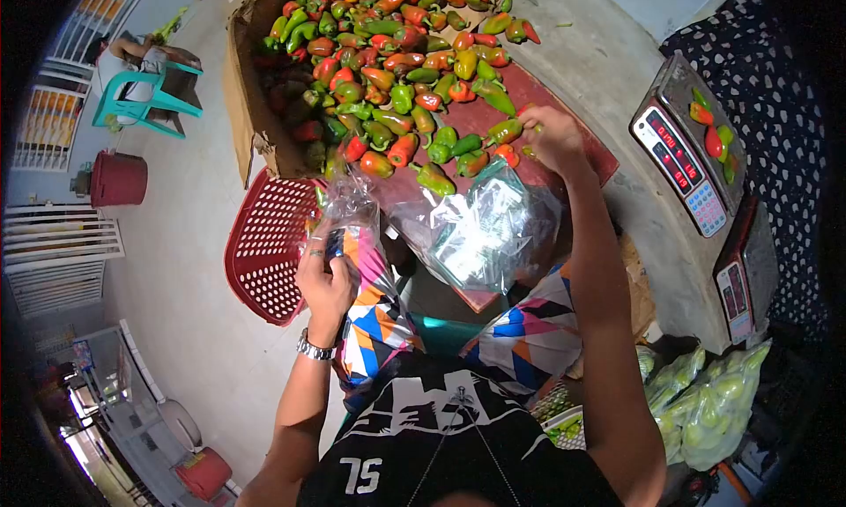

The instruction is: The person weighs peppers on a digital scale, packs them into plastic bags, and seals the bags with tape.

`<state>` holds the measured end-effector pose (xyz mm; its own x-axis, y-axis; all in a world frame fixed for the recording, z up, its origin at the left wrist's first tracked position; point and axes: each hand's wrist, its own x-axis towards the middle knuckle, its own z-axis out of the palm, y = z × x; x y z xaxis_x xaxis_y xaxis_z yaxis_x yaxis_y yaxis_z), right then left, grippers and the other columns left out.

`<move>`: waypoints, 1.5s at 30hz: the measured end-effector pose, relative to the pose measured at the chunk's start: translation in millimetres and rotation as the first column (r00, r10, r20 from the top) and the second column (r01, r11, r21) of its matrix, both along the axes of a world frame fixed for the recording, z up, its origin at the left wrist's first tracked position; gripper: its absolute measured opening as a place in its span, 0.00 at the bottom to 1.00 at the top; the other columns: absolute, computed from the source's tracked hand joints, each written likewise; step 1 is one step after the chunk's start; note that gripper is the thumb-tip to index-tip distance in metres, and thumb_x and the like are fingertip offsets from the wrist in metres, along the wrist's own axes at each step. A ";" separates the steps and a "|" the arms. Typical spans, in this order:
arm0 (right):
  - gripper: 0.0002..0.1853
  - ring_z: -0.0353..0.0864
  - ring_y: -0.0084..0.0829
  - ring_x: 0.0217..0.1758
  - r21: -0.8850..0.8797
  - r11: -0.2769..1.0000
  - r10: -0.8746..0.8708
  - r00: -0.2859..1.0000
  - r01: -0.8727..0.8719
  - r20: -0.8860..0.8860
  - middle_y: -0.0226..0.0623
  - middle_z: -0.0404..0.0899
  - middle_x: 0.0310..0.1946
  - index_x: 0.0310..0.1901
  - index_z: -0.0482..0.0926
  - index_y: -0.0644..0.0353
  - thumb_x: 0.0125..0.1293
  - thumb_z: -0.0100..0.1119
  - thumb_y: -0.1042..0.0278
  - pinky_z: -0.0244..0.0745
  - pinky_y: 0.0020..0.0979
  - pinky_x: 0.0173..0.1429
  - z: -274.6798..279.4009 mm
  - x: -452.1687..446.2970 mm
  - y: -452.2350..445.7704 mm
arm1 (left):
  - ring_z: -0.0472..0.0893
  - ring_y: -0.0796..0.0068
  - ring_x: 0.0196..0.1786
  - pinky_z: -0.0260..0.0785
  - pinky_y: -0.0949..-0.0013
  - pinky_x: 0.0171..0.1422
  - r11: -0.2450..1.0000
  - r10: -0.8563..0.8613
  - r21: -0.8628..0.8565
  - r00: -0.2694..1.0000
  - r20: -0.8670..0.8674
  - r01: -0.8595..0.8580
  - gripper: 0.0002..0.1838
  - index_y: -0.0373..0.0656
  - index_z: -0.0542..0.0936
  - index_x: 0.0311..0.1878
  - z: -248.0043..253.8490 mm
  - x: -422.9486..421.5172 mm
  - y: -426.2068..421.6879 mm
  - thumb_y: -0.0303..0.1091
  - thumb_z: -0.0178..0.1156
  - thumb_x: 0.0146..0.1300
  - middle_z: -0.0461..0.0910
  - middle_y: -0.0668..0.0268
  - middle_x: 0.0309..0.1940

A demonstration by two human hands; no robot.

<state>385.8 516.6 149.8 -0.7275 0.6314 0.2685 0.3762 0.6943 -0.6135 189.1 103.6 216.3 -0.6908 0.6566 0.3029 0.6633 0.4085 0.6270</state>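
Note:
Red, green and orange peppers are heaped in an opened cardboard box and spill over a dark red board. At the board's right part, my right hand has its fingers closed beside an orange-green pepper; what they hold, if anything, is hidden. Over my left thigh, my left hand grips a clear plastic bag, which stands up towards the peppers. A stack of clear plastic bags lies on the near end of the board, between my two hands.
A red perforated basket is left of my left hand. On the concrete ledge at right, a digital scale carries several peppers, with a second scale nearer. Filled bags lie lower right. Someone sits on a turquoise chair at upper left.

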 end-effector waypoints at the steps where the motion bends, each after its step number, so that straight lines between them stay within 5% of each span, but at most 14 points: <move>1: 0.08 0.89 0.41 0.41 0.045 0.989 0.142 0.990 -0.142 0.004 0.41 0.89 0.37 0.43 0.87 0.56 0.63 0.67 0.70 0.83 0.38 0.46 -6.3 2.4 -3.2 | 0.87 0.57 0.54 0.77 0.61 0.61 1.000 -0.006 -0.003 1.000 -0.018 0.006 0.29 0.37 0.80 0.67 -2.0 -0.3 -0.5 0.26 0.50 0.61 0.84 0.48 0.58; 6: 0.24 0.83 0.49 0.59 -0.021 0.993 0.106 0.836 -0.113 0.538 0.46 0.83 0.57 0.63 0.83 0.42 0.63 0.67 0.66 0.78 0.44 0.63 13.8 -12.0 -50.6 | 0.85 0.53 0.58 0.75 0.58 0.66 0.999 0.035 -0.021 0.992 0.121 -0.032 0.30 0.38 0.80 0.67 3.2 5.7 2.5 0.27 0.50 0.60 0.84 0.46 0.59; 9: 0.26 0.86 0.43 0.57 -0.022 0.990 0.138 0.897 -0.142 0.420 0.43 0.84 0.55 0.66 0.80 0.48 0.65 0.68 0.68 0.80 0.40 0.61 10.6 -8.1 -42.0 | 0.85 0.52 0.58 0.75 0.57 0.66 0.998 0.047 -0.045 0.991 0.126 -0.042 0.30 0.39 0.79 0.68 1.8 5.1 0.6 0.27 0.50 0.60 0.84 0.47 0.59; 10: 0.27 0.85 0.39 0.56 -0.244 0.959 0.217 0.931 -0.147 0.292 0.42 0.84 0.55 0.67 0.78 0.51 0.65 0.68 0.69 0.80 0.38 0.60 0.3 -4.4 -30.8 | 0.85 0.52 0.57 0.75 0.57 0.66 0.997 0.051 -0.055 0.992 0.117 -0.045 0.30 0.40 0.79 0.68 -0.1 3.9 -1.1 0.26 0.49 0.60 0.84 0.47 0.58; 15: 0.30 0.84 0.24 0.52 -0.822 0.470 0.240 0.943 -0.320 -0.229 0.37 0.84 0.52 0.67 0.75 0.60 0.61 0.70 0.78 0.81 0.29 0.53 32.6 25.9 -10.7 | 0.85 0.53 0.59 0.74 0.57 0.67 0.995 0.082 -0.077 0.973 0.215 -0.067 0.30 0.39 0.80 0.68 -0.1 4.2 -2.5 0.26 0.50 0.61 0.83 0.46 0.59; 20: 0.32 0.84 0.27 0.51 -0.887 0.406 0.207 0.967 -0.221 -0.146 0.39 0.82 0.57 0.68 0.73 0.62 0.63 0.72 0.70 0.81 0.32 0.55 42.1 33.1 -10.7 | 0.86 0.53 0.57 0.75 0.58 0.66 0.999 0.010 -0.053 1.000 0.003 -0.010 0.29 0.38 0.80 0.67 3.0 5.2 3.7 0.28 0.51 0.61 0.85 0.47 0.57; 22: 0.32 0.86 0.32 0.51 -0.877 0.469 0.193 0.981 -0.103 -0.011 0.40 0.83 0.57 0.66 0.74 0.59 0.61 0.75 0.65 0.82 0.35 0.55 36.1 30.8 -8.7 | 0.86 0.53 0.56 0.75 0.58 0.65 0.999 0.023 -0.040 0.998 0.060 -0.020 0.29 0.38 0.80 0.67 0.8 6.7 4.9 0.28 0.51 0.61 0.85 0.47 0.56; 25: 0.31 0.87 0.46 0.51 0.003 0.999 -0.033 0.984 0.033 0.178 0.45 0.84 0.50 0.62 0.77 0.57 0.58 0.77 0.64 0.83 0.43 0.55 18.4 23.3 -19.3 | 0.86 0.54 0.55 0.76 0.58 0.64 0.996 0.066 -0.073 0.990 0.124 -0.057 0.29 0.38 0.80 0.67 -5.5 5.2 3.1 0.28 0.51 0.61 0.85 0.47 0.55; 28: 0.30 0.84 0.54 0.54 0.102 0.984 -0.144 0.989 0.146 -0.025 0.48 0.82 0.53 0.61 0.79 0.53 0.56 0.77 0.61 0.81 0.49 0.58 17.4 2.5 -36.2 | 0.87 0.55 0.54 0.76 0.59 0.63 0.993 0.087 -0.101 0.978 0.192 -0.069 0.29 0.38 0.80 0.67 7.0 11.0 6.3 0.28 0.51 0.61 0.85 0.47 0.55; 32: 0.27 0.84 0.49 0.58 0.065 0.994 0.083 0.987 -0.093 0.141 0.47 0.82 0.56 0.60 0.79 0.56 0.59 0.74 0.61 0.80 0.45 0.62 19.6 -23.9 -61.2 | 0.87 0.57 0.50 0.78 0.61 0.60 0.999 0.011 -0.036 1.000 0.028 -0.010 0.29 0.38 0.80 0.67 1.5 6.6 6.8 0.26 0.50 0.60 0.86 0.48 0.54; 35: 0.26 0.84 0.48 0.58 -0.033 0.984 0.162 0.807 -0.174 0.568 0.49 0.81 0.57 0.57 0.80 0.58 0.59 0.74 0.59 0.80 0.45 0.62 24.4 -46.9 -85.8 | 0.88 0.59 0.49 0.78 0.62 0.59 1.000 -0.006 -0.011 1.000 -0.004 0.006 0.29 0.38 0.80 0.67 -0.4 5.2 6.3 0.25 0.50 0.60 0.86 0.49 0.54; 39: 0.18 0.87 0.50 0.54 -0.011 0.990 0.129 0.887 -0.139 0.443 0.48 0.88 0.48 0.49 0.85 0.58 0.62 0.69 0.58 0.82 0.46 0.58 -5.9 -55.4 -83.3 | 0.87 0.60 0.47 0.79 0.62 0.58 0.998 0.047 -0.041 0.992 0.117 -0.042 0.30 0.39 0.80 0.67 5.1 9.7 4.6 0.25 0.49 0.60 0.86 0.49 0.53; 41: 0.15 0.87 0.42 0.48 -0.440 0.892 0.211 0.957 -0.106 0.198 0.44 0.89 0.47 0.47 0.85 0.58 0.63 0.69 0.59 0.82 0.42 0.54 -11.2 -59.6 -65.6 | 0.87 0.60 0.47 0.79 0.62 0.57 0.998 0.050 -0.044 0.993 0.104 -0.046 0.30 0.39 0.80 0.67 11.3 12.5 5.5 0.25 0.50 0.60 0.86 0.49 0.53; 45: 0.18 0.82 0.24 0.34 -0.930 0.283 0.044 0.972 -0.235 -0.232 0.39 0.89 0.46 0.54 0.83 0.62 0.69 0.62 0.58 0.75 0.25 0.35 27.4 -47.6 -50.7 | 0.86 0.55 0.54 0.76 0.59 0.63 0.999 0.018 -0.045 1.000 -0.025 -0.019 0.29 0.39 0.80 0.67 2.6 5.5 2.6 0.25 0.50 0.60 0.85 0.47 0.57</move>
